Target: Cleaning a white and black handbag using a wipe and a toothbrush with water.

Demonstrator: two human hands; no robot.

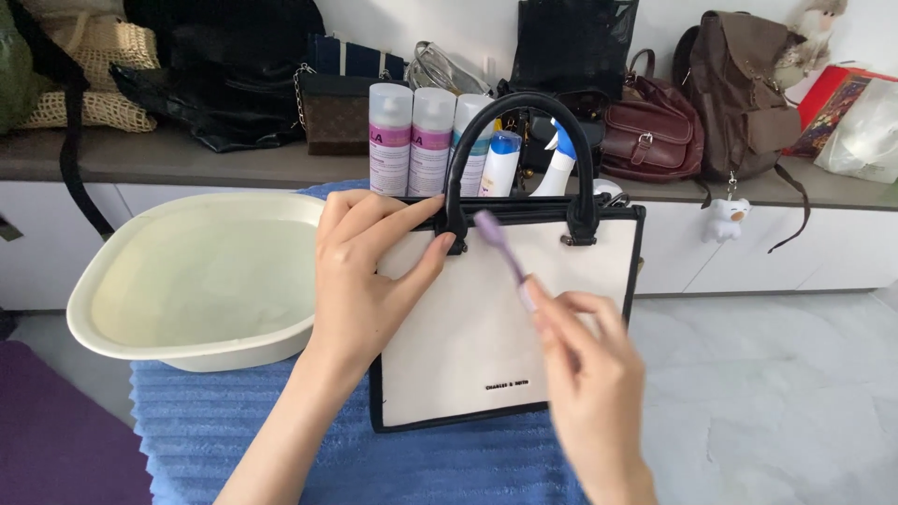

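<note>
One cream canvas tote bag with black trim and black handles point(486, 327). One lilac plastic toothbrush point(499, 245). One cream plastic oval basin point(201, 281). One blue ribbed towel point(234, 440). Three white spray cans with pink-purple labels point(412, 140). One blue-capped white bottle point(501, 164), one white spray bottle with blue trigger point(559, 166). Two hands: left hand point(360, 271), right hand point(585, 365). One maroon leather handbag point(652, 131), one brown backpack point(744, 89), one small white bear charm point(727, 220).
</note>
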